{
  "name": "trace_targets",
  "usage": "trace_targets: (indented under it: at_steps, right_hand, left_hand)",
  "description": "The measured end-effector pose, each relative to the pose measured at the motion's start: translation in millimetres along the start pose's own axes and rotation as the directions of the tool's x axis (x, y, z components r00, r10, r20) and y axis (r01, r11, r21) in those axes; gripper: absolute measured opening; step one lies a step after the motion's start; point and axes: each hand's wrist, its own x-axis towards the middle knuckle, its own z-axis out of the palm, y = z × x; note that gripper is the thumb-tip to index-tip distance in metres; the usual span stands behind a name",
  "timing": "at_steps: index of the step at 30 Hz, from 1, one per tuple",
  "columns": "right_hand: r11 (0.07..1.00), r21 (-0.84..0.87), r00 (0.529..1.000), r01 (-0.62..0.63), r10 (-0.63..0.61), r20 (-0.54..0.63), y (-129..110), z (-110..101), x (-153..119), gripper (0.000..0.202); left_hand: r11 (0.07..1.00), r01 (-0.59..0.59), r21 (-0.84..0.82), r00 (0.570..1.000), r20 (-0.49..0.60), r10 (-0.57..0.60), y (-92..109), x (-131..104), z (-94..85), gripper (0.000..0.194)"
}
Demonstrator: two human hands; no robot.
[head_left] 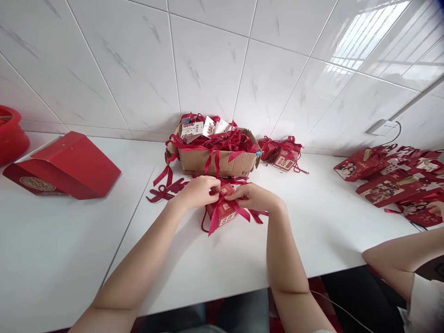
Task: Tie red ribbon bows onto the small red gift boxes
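Note:
A small red gift box (227, 213) with a pale label stands on the white table in front of me. A red ribbon bow (219, 212) lies across its top, its tails hanging over the front. My left hand (204, 189) pinches the ribbon at the bow's left side. From the right, my right hand (248, 196) closes its fingers on the bow's other side. The knot between the fingertips is partly hidden. Behind the box, a cardboard carton (215, 162) is heaped with red ribbons and printed tags.
Loose ribbons (164, 189) lie left of the box. More red boxes (284, 157) stand by the wall, with several others (385, 185) at the right near another person's arm (398, 252). At left are a large red box (76, 166) and a red pot (12, 138).

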Motion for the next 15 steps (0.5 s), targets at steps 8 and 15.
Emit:
trace_targets:
  at_steps: [8,15]
  right_hand:
    - [1.000,-0.014,1.000,-0.016,0.016,-0.025,-6.1,1.8,-1.4,0.057]
    - [0.997,-0.057,0.997,-0.060,0.063,0.054,-11.4,5.3,2.7,0.055]
  left_hand:
    - [1.000,0.010,-0.011,0.999,0.036,-0.010,-0.9,-0.2,-3.7,0.007]
    - [1.000,0.015,-0.021,1.000,0.021,-0.015,1.1,1.0,-1.4,0.011]
